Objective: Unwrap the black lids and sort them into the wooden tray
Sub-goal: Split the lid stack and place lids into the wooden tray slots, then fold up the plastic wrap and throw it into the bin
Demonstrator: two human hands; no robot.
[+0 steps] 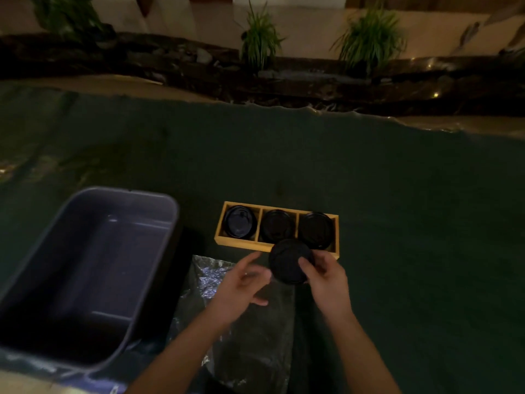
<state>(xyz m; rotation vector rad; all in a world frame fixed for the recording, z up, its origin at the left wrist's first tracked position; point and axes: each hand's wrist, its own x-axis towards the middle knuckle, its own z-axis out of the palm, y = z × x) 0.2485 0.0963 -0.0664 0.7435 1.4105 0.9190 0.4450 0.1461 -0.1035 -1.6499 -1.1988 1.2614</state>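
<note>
A wooden tray [244, 244] with three compartments lies on the dark green cloth. Each compartment holds black lids [240, 221]. My right hand [326, 282] grips a stack of black lids [285, 260] just in front of the tray's near edge. My left hand [241, 285] hovers beside that stack with fingers spread and blurred, holding nothing that I can see. A clear plastic wrapper [252, 331] lies flat on the cloth beneath my hands.
A large grey plastic bin [153, 268] stands to the left, close to the wrapper. Dark green cloth [397, 223] covers the table to the right and behind the tray. Plants and a dark ledge run along the far side.
</note>
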